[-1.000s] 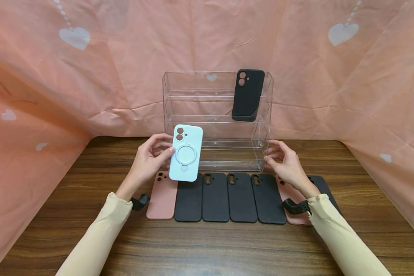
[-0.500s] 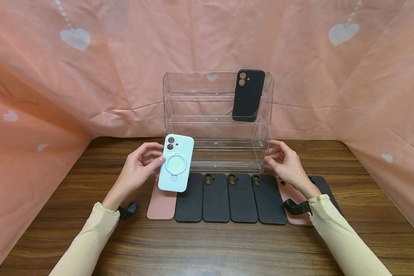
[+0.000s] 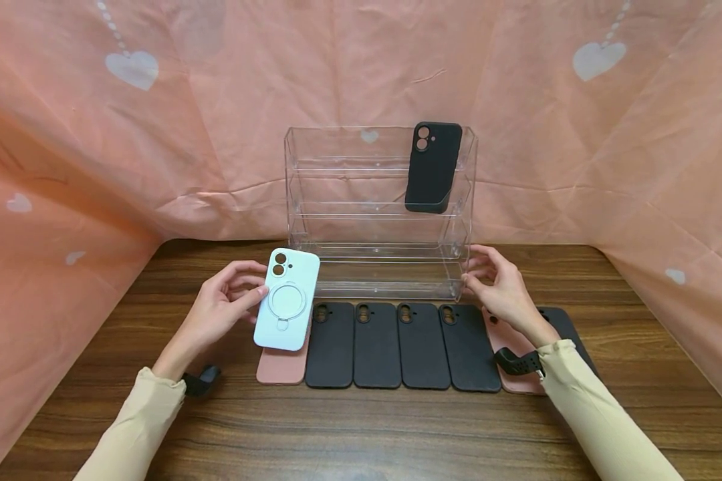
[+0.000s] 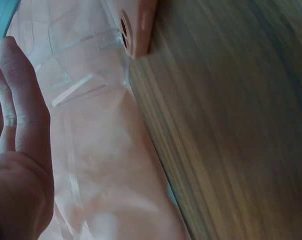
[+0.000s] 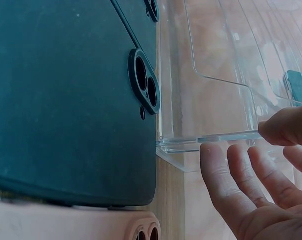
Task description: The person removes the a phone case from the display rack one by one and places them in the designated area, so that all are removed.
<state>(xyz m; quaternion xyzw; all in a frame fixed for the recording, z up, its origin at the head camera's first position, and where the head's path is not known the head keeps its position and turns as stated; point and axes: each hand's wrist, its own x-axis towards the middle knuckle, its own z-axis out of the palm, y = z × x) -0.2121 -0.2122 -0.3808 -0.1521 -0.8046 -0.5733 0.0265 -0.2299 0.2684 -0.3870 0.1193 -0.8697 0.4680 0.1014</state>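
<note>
In the head view my left hand (image 3: 216,307) pinches a pale, nearly white phone case (image 3: 297,267) by its left edge, thumb on the outside face with the ring. The case is held tilted and overlaps the pink phone case (image 3: 281,369) at the left end of the row. Only its edge (image 4: 0,22) shows in the left wrist view. My right hand (image 3: 501,290) grips the lower right side of the clear tiered rack (image 3: 376,290). In the right wrist view, thumb and fingers lie on either side of the rack's clear side panel (image 5: 225,136).
Several black phone cases (image 3: 376,351) lie side by side before the rack, with a second pink case (image 3: 514,341) and another black case (image 3: 568,327) partly under my right wrist. One black case (image 3: 433,167) leans in an upper right tier. Pink cloth (image 3: 228,120) hangs behind.
My left hand has moved the pale phone case leftward and down toward me, from in front of the rack to over the left pink case. My right hand has stayed at the rack.
</note>
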